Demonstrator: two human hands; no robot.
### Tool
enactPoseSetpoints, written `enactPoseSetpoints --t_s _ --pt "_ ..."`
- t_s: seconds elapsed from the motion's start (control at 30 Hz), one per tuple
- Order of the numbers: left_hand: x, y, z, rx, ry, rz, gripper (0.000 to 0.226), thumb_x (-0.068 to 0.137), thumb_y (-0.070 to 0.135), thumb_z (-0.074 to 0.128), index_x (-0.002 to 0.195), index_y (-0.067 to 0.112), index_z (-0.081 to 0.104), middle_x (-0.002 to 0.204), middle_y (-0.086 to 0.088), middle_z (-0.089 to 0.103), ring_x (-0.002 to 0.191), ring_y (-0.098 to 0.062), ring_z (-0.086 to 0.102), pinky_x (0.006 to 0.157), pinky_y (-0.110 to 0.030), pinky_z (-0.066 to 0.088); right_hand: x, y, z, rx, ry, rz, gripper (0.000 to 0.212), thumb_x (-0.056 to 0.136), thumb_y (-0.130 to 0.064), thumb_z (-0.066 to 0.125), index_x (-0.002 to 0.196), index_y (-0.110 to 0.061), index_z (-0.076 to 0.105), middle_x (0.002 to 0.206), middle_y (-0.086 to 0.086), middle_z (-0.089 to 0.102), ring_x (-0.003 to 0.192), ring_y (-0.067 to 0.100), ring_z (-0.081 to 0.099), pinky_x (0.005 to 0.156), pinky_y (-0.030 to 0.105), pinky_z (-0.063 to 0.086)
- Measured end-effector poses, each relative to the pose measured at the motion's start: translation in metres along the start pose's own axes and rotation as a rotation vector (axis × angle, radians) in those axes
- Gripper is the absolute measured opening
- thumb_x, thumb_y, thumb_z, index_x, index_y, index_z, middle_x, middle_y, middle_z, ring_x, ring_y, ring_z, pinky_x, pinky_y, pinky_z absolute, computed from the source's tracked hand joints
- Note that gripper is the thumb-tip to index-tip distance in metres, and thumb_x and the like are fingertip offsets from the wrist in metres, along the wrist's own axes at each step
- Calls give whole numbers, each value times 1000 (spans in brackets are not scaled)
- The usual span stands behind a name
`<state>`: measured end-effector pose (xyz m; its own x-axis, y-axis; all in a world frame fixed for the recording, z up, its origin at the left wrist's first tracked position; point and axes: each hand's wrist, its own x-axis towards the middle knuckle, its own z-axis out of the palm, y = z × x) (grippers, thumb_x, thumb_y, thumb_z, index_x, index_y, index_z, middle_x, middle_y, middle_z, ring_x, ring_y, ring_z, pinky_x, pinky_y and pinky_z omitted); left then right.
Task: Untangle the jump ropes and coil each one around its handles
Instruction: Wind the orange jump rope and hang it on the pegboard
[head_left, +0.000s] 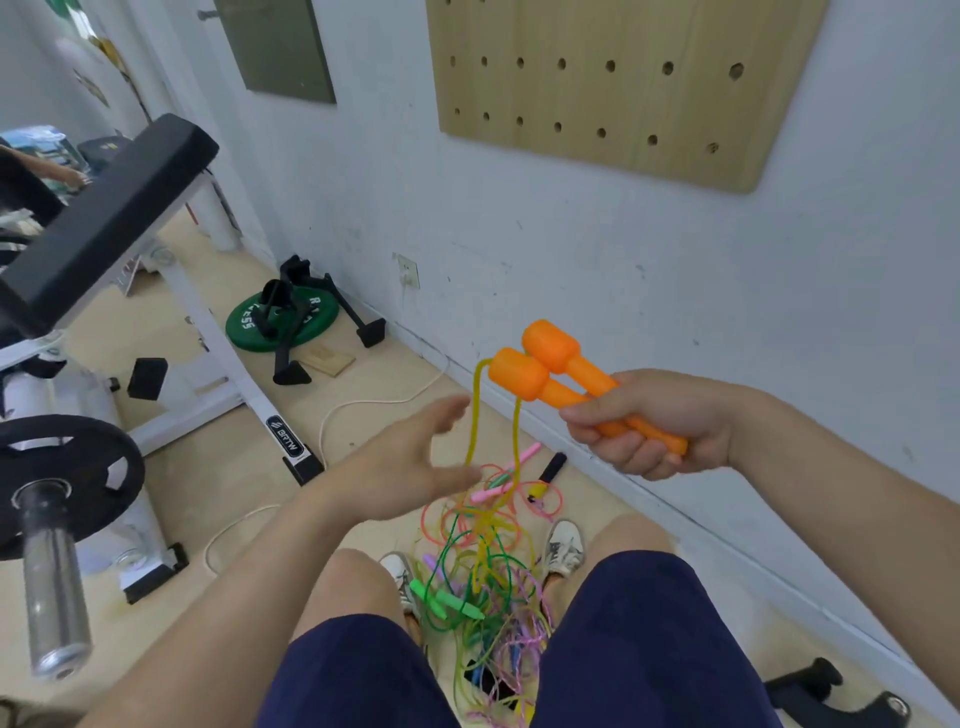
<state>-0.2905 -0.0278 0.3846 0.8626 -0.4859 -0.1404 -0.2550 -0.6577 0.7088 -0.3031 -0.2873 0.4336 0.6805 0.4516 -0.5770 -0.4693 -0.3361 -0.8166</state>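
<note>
My right hand (657, 423) grips two orange jump-rope handles (550, 369) side by side, their thick ends pointing up and left. A yellow rope (474, 415) hangs from those ends down to the floor. My left hand (410, 462) is open beside the hanging rope, fingers spread, close to it but holding nothing. Between my feet lies a tangled pile of ropes (488, 566) in pink, green, yellow and purple. Green handles (441, 600), pink handles (498, 486) and a black handle (551, 466) lie in and around the pile.
A weight bench (111, 208) with a white frame stands at the left, and a barbell with a black plate (62, 483) sits in front of it. A green weight plate (283, 322) and black stands lie by the wall. A white cable (363, 405) runs across the floor.
</note>
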Motion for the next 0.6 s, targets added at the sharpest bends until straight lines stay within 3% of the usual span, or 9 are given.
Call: enactPoseSetpoints --t_s 0.07,0.13,0.23,0.33,0.4,0.43,0.53,0.6 --pt "9 16 2 -504 186 90 67 76 54 65 136 33 44 139 14 51 128 2 44 108 -29 35 4 5 5 132 -142 -6 31 83 -38 59 65 -15 49 47 -3 32 30 4 26 29 11 21" --pt "23 36 6 -831 234 159 54 84 59 48 128 29 54 134 6 58 128 -7 49 109 -33 34 12 12 9 303 -340 -51 33 83 -39 66 64 -15 53 46 -3 37 30 3 32 29 12 28" --pt "45 61 18 -1046 234 178 55 100 52 24 115 15 61 106 -11 70 109 -23 62 107 -41 38 26 24 17 546 -650 -162 33 89 -38 65 71 -13 55 49 -2 45 34 5 43 33 14 38" --pt "60 69 30 -1192 202 20 58 98 53 27 97 7 62 78 -8 67 82 -22 61 84 -36 48 32 34 33 696 -810 -277 32 98 -33 51 77 -10 53 53 0 37 37 9 36 35 15 38" --pt "61 70 44 -1038 221 -87 31 96 34 45 79 12 57 60 4 61 65 -13 55 60 -21 48 32 31 44 780 -700 -343 29 97 -29 52 75 -10 52 51 -1 36 36 8 32 32 15 35" --pt "58 71 52 -941 223 -90 23 93 22 49 71 15 52 55 9 56 60 -10 52 54 -18 45 31 27 47 821 -559 -350 28 94 -28 55 72 -11 51 49 -3 37 33 6 31 30 14 31" --pt "55 54 68 -676 239 -7 22 93 8 45 73 15 51 66 5 59 66 -10 54 61 -24 47 33 19 47 745 -23 -260 28 90 -25 55 65 -14 46 44 -4 33 29 4 29 28 12 22" --pt "59 41 57 -235 300 60 18 94 14 42 86 12 58 77 -3 63 73 -17 57 66 -33 43 34 24 41 433 249 -180 29 94 -19 54 67 -15 43 46 -2 33 32 8 29 32 14 21"
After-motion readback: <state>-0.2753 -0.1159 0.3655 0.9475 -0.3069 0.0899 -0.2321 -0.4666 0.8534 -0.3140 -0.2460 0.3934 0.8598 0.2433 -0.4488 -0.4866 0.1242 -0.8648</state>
